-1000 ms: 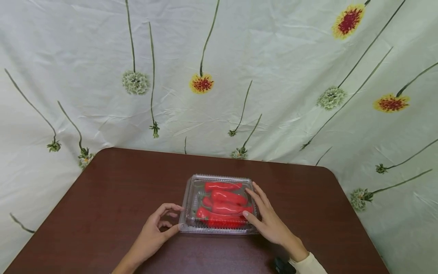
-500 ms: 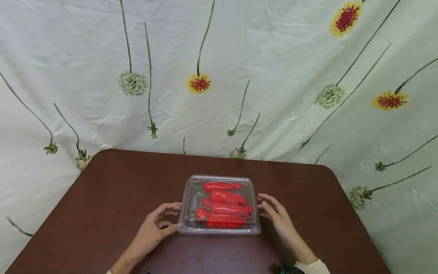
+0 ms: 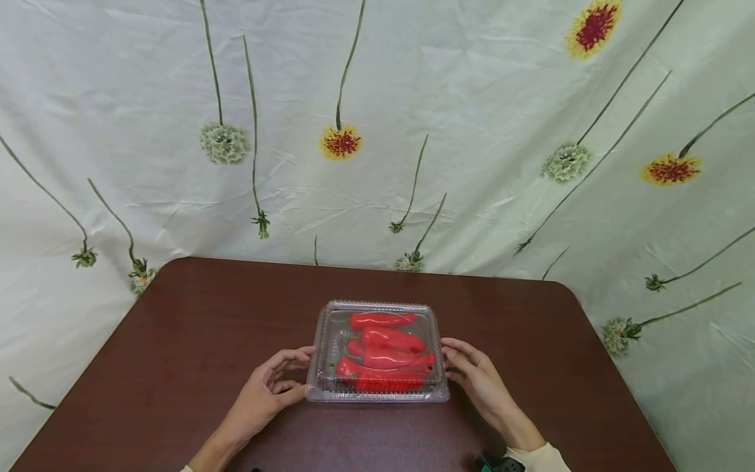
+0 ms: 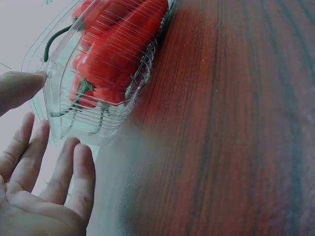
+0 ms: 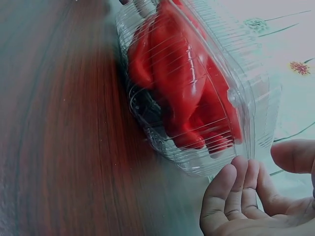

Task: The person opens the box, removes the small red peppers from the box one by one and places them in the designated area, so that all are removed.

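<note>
A clear plastic clamshell box (image 3: 377,397) sits shut on the table, with several red peppers (image 3: 392,339) showing through its lid. Green stems (image 4: 83,88) stand out at the box's left end in the left wrist view. My left hand (image 3: 259,391) is at the left side, thumb against the rim corner and its other fingers loosely extended beside the ribbed wall. On the opposite side is my right hand (image 3: 485,383). Its fingertips (image 5: 239,164) are right at the rim, while the thumb (image 5: 295,155) stands apart from it in the right wrist view.
The dark brown wooden table (image 3: 224,314) has rounded far corners. Behind and around it hangs a pale cloth (image 3: 377,78) printed with flowers and stems. A black band (image 3: 498,462) is at the right wrist, by the cream sleeve.
My right hand has come off the lid's right side and moved down to the right edge of the box. The left hand stays at the left edge. The camera view has shifted slightly.
</note>
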Demonstrator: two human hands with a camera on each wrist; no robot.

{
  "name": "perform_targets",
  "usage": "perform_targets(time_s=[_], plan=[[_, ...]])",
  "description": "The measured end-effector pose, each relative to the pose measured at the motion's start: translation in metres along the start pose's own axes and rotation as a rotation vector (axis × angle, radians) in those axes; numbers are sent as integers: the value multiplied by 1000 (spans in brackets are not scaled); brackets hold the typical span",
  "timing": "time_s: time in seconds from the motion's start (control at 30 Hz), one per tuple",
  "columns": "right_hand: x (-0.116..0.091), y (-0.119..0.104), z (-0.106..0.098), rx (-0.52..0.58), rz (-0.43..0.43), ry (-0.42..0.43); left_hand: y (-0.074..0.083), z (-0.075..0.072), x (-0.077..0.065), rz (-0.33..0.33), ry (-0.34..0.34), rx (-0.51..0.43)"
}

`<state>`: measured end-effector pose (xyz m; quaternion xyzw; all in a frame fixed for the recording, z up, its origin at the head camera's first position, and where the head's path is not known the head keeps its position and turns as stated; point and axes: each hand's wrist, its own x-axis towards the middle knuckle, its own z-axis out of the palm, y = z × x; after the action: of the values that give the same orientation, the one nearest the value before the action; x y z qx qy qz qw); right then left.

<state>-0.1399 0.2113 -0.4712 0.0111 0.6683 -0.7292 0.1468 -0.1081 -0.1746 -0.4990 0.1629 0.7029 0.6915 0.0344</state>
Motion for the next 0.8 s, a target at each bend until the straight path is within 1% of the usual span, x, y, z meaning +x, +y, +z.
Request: perform_targets(time_s=[0.07, 0.17, 0.3, 0.37, 0.53, 0.67, 0.8], plan=[[0, 0, -1, 10, 8, 0, 0, 0, 0, -4, -14, -36], [0, 2, -2, 14, 13, -6, 0, 0, 0, -18, -40, -115], [0, 4, -5, 2, 8, -43, -1, 1, 0, -46, -75, -210], [0, 4, -7, -3, 4, -72, -1, 1, 0, -51, -89, -237], [-1, 4, -13, -4, -13, -155, -4, 1, 1, -41, -101, -259], [-3, 6, -16, -9, -40, -204, -5, 1, 1, -63, -104, -248], [-6, 7, -17, -44, -67, -235, -5, 1, 1, -68, -111, -229]])
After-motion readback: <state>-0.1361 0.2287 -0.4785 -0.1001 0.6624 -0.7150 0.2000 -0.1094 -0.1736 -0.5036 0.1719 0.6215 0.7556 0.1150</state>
